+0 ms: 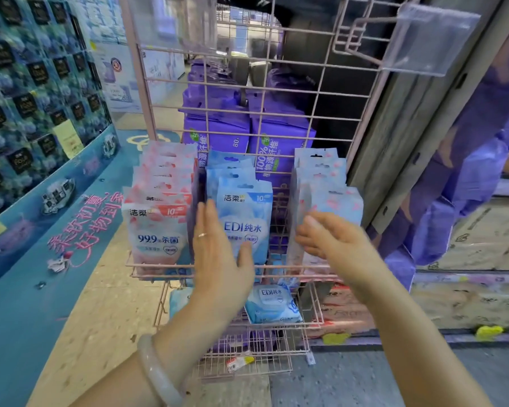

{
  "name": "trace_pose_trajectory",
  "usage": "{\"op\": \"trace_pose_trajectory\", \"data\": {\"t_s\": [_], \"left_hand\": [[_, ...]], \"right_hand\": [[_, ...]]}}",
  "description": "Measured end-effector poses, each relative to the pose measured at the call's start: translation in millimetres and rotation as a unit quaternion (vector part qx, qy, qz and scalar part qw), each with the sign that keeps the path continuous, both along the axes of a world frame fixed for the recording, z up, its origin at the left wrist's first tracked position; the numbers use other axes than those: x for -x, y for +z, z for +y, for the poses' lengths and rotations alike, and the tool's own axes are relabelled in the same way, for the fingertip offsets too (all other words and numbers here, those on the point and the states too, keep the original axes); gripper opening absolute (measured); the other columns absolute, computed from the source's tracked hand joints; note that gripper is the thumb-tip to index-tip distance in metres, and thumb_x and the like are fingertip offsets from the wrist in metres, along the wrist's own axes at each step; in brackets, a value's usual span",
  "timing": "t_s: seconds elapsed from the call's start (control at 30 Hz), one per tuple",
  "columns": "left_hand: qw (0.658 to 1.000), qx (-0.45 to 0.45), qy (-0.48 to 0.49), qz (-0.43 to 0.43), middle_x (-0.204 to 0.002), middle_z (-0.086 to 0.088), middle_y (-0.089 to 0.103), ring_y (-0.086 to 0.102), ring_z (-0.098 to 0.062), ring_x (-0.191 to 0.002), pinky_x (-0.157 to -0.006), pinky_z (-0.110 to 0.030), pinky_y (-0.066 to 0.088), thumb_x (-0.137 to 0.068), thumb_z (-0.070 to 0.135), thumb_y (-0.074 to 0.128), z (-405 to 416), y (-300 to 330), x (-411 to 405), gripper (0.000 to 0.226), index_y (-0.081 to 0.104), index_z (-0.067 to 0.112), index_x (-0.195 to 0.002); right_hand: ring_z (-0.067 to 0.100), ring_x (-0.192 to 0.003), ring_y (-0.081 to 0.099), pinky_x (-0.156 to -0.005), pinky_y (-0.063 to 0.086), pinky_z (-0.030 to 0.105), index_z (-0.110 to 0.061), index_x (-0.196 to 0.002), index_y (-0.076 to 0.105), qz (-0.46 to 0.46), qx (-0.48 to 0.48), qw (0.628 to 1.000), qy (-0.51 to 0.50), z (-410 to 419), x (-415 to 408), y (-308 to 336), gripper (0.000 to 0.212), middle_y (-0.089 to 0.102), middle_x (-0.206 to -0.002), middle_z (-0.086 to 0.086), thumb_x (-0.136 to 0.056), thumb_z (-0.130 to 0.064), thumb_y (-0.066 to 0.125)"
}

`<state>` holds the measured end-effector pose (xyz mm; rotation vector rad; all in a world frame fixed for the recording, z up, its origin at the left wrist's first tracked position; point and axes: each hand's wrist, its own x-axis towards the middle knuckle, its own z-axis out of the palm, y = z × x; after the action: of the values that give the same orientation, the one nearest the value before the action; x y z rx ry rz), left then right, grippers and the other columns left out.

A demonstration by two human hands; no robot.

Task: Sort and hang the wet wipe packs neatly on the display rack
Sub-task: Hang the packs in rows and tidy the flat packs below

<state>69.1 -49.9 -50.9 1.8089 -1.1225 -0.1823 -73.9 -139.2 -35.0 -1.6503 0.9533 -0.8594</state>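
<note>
On rack (pixel 276 83) | blue pack (pixel 244 212) "EDI" | pink pack (pixel 156 230) "99.9"

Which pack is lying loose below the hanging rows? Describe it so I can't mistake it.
On the pink wire rack, look under the hanging blue packs to the lower wire shelf. The loose blue pack lies flat there, unlike the hooked upright ones.
</note>
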Motion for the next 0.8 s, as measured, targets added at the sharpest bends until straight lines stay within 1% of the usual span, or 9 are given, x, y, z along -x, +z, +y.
{"op": "trace_pose_trajectory", "data": {"t_s": [0.1, 0.17, 0.23, 0.27, 0.33, 0.4, 0.5, 0.6, 0.8], "left_hand": [[0.987, 0.067, -0.143, -0.039, -0.143, 0.013, 0.02, 0.014, 0.006, -0.132, -0.109, -0.003, 0.006, -0.09, 0.012, 0.051, 9, 2, 23, 0.061, 0.021, 0.012, -0.144], [0.975, -0.001, -0.221, 0.007, -0.137, 0.021, 0.019, 0.015, 0.011, -0.127, -0.1, 0.007, 0.005, -0.092, 0.018, 0.049, 2, 4, 38, 0.062, 0.019, 0.017, -0.145], [0.968, -0.056, -0.231, 0.076, -0.132, 0.02, 0.022, 0.02, 0.005, -0.129, -0.086, 0.014, 0.005, -0.09, 0.021, 0.052, -18, 3, 48, 0.067, 0.015, 0.016, -0.146], [0.965, -0.079, -0.224, 0.107, -0.135, 0.017, 0.026, 0.024, -0.003, -0.134, -0.091, 0.01, 0.008, -0.089, 0.023, 0.054, -30, 3, 51, 0.071, 0.013, 0.014, -0.146], [0.956, -0.134, -0.202, 0.168, -0.146, 0.004, 0.033, 0.036, -0.018, -0.134, -0.107, -0.016, 0.027, -0.086, 0.027, 0.059, -55, 7, 54, 0.08, 0.009, 0.012, -0.146], [0.942, -0.161, -0.197, 0.219, -0.134, -0.002, 0.048, 0.049, -0.022, -0.123, -0.1, -0.031, 0.042, -0.081, 0.025, 0.064, -76, 7, 57, 0.074, 0.02, 0.01, -0.139], [0.941, -0.164, -0.189, 0.227, -0.11, -0.002, 0.057, 0.056, -0.018, -0.1, -0.082, -0.026, 0.043, -0.08, 0.021, 0.065, -93, 9, 64, 0.055, 0.032, 0.01, -0.123], [0.951, -0.128, -0.172, 0.221, -0.116, -0.004, 0.063, 0.059, -0.022, -0.105, -0.094, -0.035, 0.047, -0.078, 0.015, 0.061, -100, 6, 65, 0.054, 0.038, 0.016, -0.128], [0.913, -0.125, -0.169, 0.35, -0.124, -0.007, 0.06, 0.059, -0.021, -0.112, -0.098, -0.037, 0.048, -0.065, 0.006, 0.078, -103, 2, 59, 0.085, 0.029, 0.011, -0.136]], "right_hand": [[0.001, -0.071, 0.066, -0.067, 0.055, 0.018, -0.023, -0.085, 0.065, -0.061, 0.092, 0.984, -0.139, -12, 27, 1, 0.011, 0.07, -0.085, 0.0, -0.086, -0.015, 0.058], [-0.01, -0.076, 0.062, -0.066, 0.049, 0.008, -0.021, -0.101, 0.058, -0.054, 0.103, 0.975, -0.187, -23, 39, -2, 0.013, 0.064, -0.094, -0.01, -0.088, -0.021, 0.057], [-0.009, -0.086, 0.063, -0.067, 0.051, 0.008, -0.015, -0.108, 0.049, -0.046, 0.041, 0.988, -0.141, -32, 39, -6, 0.02, 0.062, -0.1, -0.01, -0.09, -0.026, 0.052], [0.001, -0.094, 0.065, -0.074, 0.055, 0.018, -0.01, -0.111, 0.05, -0.035, 0.001, 0.993, -0.116, -36, 37, -8, 0.029, 0.065, -0.104, -0.005, -0.091, -0.031, 0.05], [0.017, -0.103, 0.064, -0.089, 0.053, 0.039, -0.013, -0.117, 0.052, 0.001, -0.03, 0.995, -0.098, -41, 31, -11, 0.041, 0.065, -0.113, 0.003, -0.089, -0.043, 0.048], [0.017, -0.105, 0.061, -0.093, 0.049, 0.041, -0.013, -0.118, 0.051, 0.015, -0.032, 0.994, -0.107, -43, 24, -11, 0.048, 0.063, -0.117, 0.006, -0.086, -0.049, 0.048], [0.023, -0.108, 0.061, -0.097, 0.048, 0.046, -0.009, -0.121, 0.048, -0.017, -0.071, 0.992, -0.099, -48, 18, -10, 0.051, 0.062, -0.119, 0.009, -0.086, -0.046, 0.051], [0.025, -0.108, 0.061, -0.097, 0.048, 0.048, -0.012, -0.122, 0.048, -0.065, -0.11, 0.987, -0.098, -52, 23, -7, 0.048, 0.062, -0.12, 0.008, -0.087, -0.045, 0.051], [0.016, -0.104, 0.058, -0.089, 0.048, 0.036, -0.013, -0.111, 0.056, 0.092, 0.014, 0.99, -0.104, -61, 38, -8, 0.056, 0.063, -0.108, -0.003, -0.079, -0.059, 0.05]]}}
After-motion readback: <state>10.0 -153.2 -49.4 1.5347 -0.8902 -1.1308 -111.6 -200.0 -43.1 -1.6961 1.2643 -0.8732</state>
